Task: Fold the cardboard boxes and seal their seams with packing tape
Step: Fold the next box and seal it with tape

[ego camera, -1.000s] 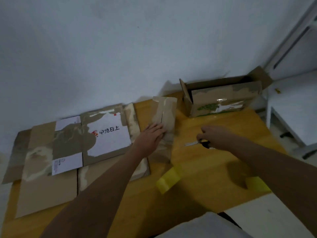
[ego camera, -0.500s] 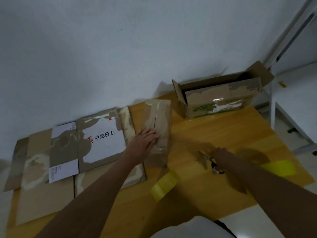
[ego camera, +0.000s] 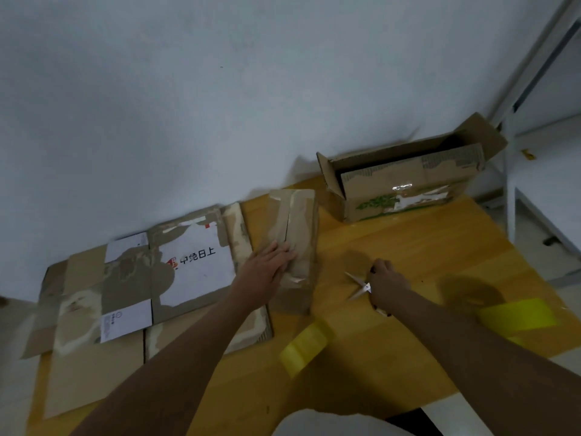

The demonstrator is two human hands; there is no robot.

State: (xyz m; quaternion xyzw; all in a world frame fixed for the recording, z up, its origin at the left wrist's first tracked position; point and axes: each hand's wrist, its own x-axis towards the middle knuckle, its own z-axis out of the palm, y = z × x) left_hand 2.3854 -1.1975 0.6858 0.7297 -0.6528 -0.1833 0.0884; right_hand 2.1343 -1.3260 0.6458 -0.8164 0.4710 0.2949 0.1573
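A small folded brown box lies on the wooden table, its top seam facing up. My left hand rests flat on its near left part with fingers straight. To the right, my right hand grips a pair of scissors with the blades apart, pointing left. A strip of yellow tape runs from the box's near end toward me. A yellow tape roll lies at the table's right edge, blurred.
Flattened cardboard boxes, one with a white printed panel, cover the table's left half. An open brown box stands at the back right against the wall. A white table stands further right.
My right hand drew back toward me with the scissors, whose blades have since come apart. The view shifted, bringing the tape roll from the near right to the right table edge. The left hand stayed on the box.
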